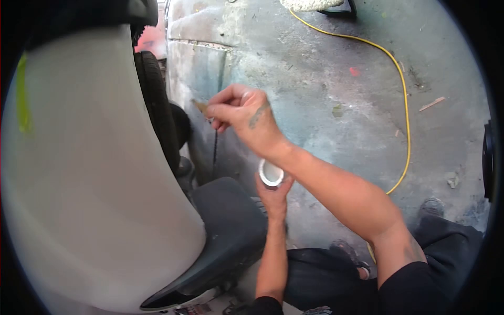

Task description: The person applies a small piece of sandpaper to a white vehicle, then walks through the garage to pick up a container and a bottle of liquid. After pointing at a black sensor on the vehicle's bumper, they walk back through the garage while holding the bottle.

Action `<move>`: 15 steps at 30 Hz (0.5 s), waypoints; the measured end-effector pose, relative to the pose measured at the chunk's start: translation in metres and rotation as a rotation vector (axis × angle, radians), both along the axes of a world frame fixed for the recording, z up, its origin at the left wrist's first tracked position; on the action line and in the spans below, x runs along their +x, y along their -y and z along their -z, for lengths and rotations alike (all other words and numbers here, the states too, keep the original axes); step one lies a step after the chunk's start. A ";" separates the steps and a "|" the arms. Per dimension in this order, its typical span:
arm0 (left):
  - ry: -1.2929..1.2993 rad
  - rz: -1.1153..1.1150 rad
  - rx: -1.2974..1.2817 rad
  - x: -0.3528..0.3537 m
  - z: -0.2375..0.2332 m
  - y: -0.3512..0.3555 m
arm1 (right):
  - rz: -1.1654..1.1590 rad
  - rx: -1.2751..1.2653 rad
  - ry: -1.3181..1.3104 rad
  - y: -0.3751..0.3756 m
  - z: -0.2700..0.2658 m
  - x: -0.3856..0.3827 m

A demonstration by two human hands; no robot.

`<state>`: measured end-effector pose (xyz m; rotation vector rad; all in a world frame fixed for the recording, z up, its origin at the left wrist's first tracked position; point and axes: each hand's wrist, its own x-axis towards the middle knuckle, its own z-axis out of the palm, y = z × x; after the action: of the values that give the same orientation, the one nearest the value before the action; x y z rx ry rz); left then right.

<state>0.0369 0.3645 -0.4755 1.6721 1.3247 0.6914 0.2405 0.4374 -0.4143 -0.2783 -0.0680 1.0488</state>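
Head view: looks down past a vehicle's side onto a concrete floor.
White panel: smooth and curved, fills the left side, with a yellow-green streak near its upper left edge.
Tyre: dark and upright, just behind the panel's right edge.
Brown piece: small and tan, pinched at the fingertips, its free end pointing left toward the tyre. It is too small to tell what it is.
Black part: a dark, rounded piece below the panel's lower right edge, beneath both hands.
Right hand: grip closed, thumb and fingers pinching the brown piece. The forearm runs down to the lower right.
White container: small and round, its open mouth facing up, just under the right wrist.
Left hand: grip closed around the white container from below, the forearm rising from the bottom edge.
Floor: grey, stained concrete.
Yellow cable: lies on the floor, curving from top centre to the right and down toward the person's legs.
Wood sliver: lies on the floor to the right of the cable.
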 end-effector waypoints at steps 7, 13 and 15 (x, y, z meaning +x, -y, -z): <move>0.032 -0.024 -0.013 -0.003 -0.011 -0.001 | 0.006 -0.001 0.125 0.012 0.004 0.002; -0.193 0.061 0.157 -0.064 0.023 -0.013 | 0.010 0.101 0.036 0.007 -0.042 -0.014; -0.121 0.062 0.009 -0.083 0.031 -0.011 | -0.047 0.130 -0.069 0.005 -0.046 -0.012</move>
<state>-0.0460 0.3759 -0.5061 1.7782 1.3488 0.5681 0.2287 0.4325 -0.3679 -0.1225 -0.0803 1.0947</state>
